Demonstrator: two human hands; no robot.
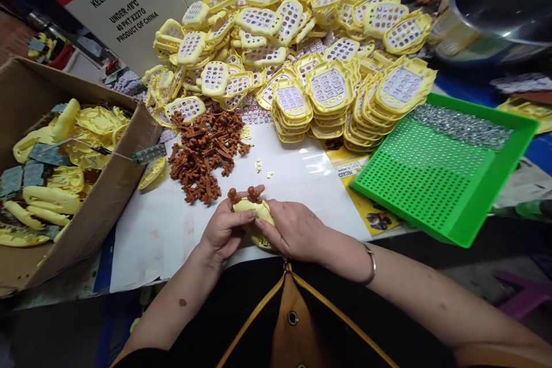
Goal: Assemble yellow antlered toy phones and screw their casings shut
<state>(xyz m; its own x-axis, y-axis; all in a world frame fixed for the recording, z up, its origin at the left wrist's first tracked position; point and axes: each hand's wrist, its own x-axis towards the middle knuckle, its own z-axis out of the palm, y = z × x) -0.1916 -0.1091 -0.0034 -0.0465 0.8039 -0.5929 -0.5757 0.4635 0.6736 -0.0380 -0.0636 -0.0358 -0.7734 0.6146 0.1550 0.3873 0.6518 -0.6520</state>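
Note:
Close to my body, both hands are closed around a yellow plastic casing (263, 215). My left hand (222, 230) grips its left side, thumb laid across the face. From the right, my right hand (295, 231) holds the other side with the thumb pressed on it. Brown rounded plastic parts (253, 192) stick up along the casing's far edge; how they attach is hidden by the fingers. Just beyond, a heap of similar brown plastic parts (204, 152) lies on the white work sheet (319, 184). A few tiny pale yellow pieces (259, 165) lie beside the heap.
Yellow casings with holes (259, 22) are piled at the back, with neat stacks (330, 86) in front. A green perforated tray (414, 184) holds small metallic pieces (463, 126). At left stands a cardboard box (95, 184) of yellow parts; a metal bowl (457, 23) sits at back right.

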